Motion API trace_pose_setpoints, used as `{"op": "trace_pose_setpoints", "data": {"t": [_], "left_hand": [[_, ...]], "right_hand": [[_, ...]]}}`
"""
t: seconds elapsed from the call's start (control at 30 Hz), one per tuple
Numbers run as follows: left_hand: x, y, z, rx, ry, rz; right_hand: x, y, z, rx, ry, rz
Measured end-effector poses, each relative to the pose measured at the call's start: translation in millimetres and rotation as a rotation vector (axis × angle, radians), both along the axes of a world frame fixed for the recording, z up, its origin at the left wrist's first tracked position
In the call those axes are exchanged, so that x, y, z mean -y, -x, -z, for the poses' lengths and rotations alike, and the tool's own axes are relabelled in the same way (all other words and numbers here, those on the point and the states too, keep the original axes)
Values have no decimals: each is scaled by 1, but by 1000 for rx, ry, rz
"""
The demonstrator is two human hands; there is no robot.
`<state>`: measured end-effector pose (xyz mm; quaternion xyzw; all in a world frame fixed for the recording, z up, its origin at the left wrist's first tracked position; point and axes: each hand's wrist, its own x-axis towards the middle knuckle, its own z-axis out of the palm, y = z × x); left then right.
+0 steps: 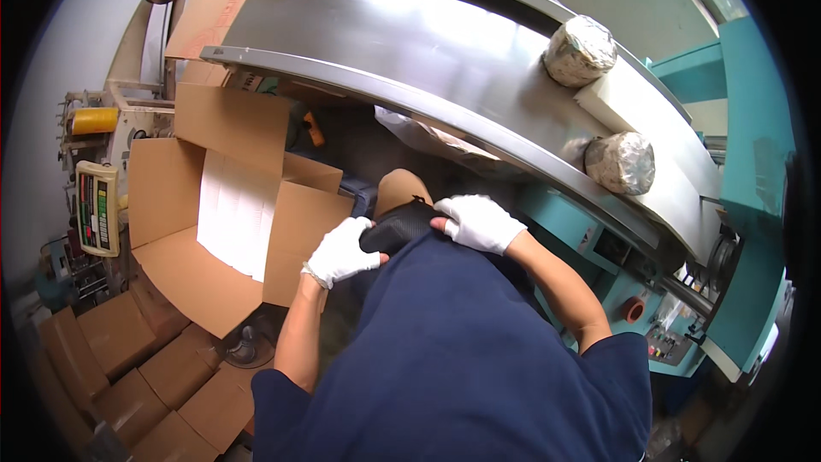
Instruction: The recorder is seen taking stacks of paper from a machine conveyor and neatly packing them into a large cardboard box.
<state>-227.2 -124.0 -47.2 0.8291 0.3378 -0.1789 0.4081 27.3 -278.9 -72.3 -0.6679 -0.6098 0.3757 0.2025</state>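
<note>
Both hands wear white gloves with some bare fingertips showing. My left hand (342, 252) is at my lap, thumb and fingers apart beside dark mesh-like fabric (398, 229). My right hand (479, 222) lies flat against the other side of that fabric, by the hem of my navy shirt (453, 325). Neither hand visibly holds an object. Just beyond the fabric a rounded tan shape (402, 188) shows; what it is I cannot tell.
An open cardboard box (197, 265) with a white liner stands left, above several closed cartons (175, 372). A long metal trough (376, 34) crosses ahead, with two foil-like wrapped rolls (620, 162) at its right. Teal machinery (753, 180) fills the right; a keypad panel (97, 208) is far left.
</note>
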Motion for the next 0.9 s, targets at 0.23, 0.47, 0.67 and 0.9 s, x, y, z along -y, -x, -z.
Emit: {"op": "trace_pose_setpoints", "data": {"t": [0.23, 0.47, 0.67, 0.9], "left_hand": [[-15, -7, -6, -51, 184, 33], [-137, -131, -31, 800, -493, -244], [-223, -188, 9, 453, -948, -457], [-287, -180, 18, 437, -929, -485]], "right_hand": [[-9, 2, -24, 47, -205, 38], [0, -77, -73, 344, -688, 648], [1, -85, -39, 589, -471, 771], [-7, -77, -38, 576, -466, 952]]}}
